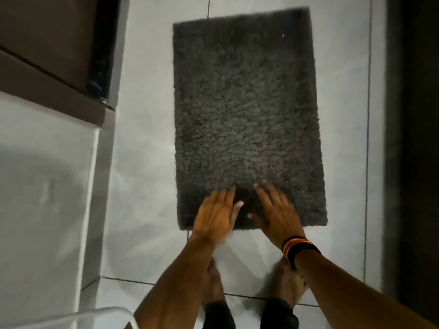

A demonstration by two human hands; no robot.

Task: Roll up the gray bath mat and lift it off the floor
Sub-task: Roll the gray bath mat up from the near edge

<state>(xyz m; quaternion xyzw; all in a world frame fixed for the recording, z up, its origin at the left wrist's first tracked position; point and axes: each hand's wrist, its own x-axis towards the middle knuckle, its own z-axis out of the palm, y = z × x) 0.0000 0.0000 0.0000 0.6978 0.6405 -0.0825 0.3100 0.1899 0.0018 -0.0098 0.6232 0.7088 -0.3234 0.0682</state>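
Note:
The gray shaggy bath mat (pixel 247 110) lies flat and unrolled on the light tiled floor (pixel 147 143), stretching away from me. My left hand (pixel 216 216) rests palm down over the mat's near edge, left of centre, fingers spread. Beside it, my right hand (pixel 276 213), with a striped wristband on the wrist, lies palm down on the same edge. Both hands hold nothing. Whether they press on the pile or hover just above it, I cannot tell.
My bare feet (pixel 288 284) stand on the tiles just short of the mat. A white wall or fixture (pixel 42 186) and a dark brown door frame (pixel 47 48) line the left. A dark edge (pixel 415 138) runs along the right. A white curved rim (pixel 71 317) sits at bottom left.

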